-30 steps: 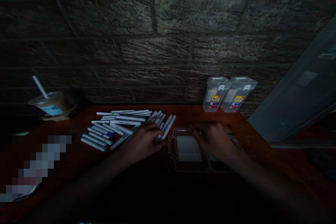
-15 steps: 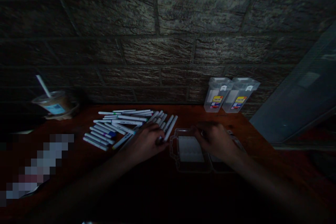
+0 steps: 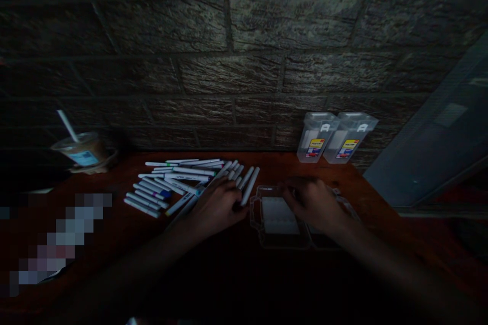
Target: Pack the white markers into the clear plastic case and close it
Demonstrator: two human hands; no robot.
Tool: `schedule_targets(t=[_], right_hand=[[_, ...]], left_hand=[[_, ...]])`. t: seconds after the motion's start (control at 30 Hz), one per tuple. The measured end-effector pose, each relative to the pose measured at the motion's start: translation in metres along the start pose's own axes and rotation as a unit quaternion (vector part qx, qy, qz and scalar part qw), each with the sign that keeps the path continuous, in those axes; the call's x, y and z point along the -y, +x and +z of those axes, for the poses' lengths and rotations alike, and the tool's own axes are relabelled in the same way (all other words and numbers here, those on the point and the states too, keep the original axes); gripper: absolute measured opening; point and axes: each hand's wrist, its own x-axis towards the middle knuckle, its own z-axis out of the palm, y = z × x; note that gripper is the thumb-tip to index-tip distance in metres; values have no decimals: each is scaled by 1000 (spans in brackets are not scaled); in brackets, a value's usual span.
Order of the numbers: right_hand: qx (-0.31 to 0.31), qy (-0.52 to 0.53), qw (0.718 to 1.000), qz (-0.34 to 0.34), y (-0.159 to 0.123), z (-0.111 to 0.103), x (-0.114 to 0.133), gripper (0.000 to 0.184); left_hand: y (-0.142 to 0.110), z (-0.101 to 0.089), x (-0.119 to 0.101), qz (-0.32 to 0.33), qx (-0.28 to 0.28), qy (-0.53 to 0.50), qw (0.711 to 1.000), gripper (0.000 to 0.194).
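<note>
My left hand (image 3: pixel 221 200) is at the right end of a pile of white markers (image 3: pixel 186 175), its fingers curled down among them. A marker (image 3: pixel 250 187) lies slanted just past its fingertips. What the fingers hold, if anything, is too dark to make out. My right hand (image 3: pixel 310 197) is over an open clear plastic case (image 3: pixel 263 238), fingers bent and pressed together; whatever is in them is hidden. A pale ridged insert (image 3: pixel 280 216) shows in the left half of the case. My right hand and forearm cover part of its other half.
Two clear plastic boxes with yellow labels (image 3: pixel 315 144) stand against the brick wall (image 3: pixel 251 76). A drink cup with a straw (image 3: pixel 82 150) rests in a holder at the far left. A blurred-out flat object (image 3: pixel 61 244) lies on the wooden table (image 3: pixel 114 254).
The view has shifted slightly, so the cup and markers appear a little further right. My left hand stays by the markers and my right hand over the case.
</note>
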Motion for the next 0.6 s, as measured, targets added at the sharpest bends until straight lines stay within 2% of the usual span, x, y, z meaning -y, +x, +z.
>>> schedule_targets(t=[0.3,0.6], right_hand=[[6,1,1000,0,0,1,0,30],[9,13,1000,-1,0,2,-2,28]], left_hand=[[1,-4,-1,-17,21,25,999,19],[-2,-9,4,-38,-43,3,998,14]])
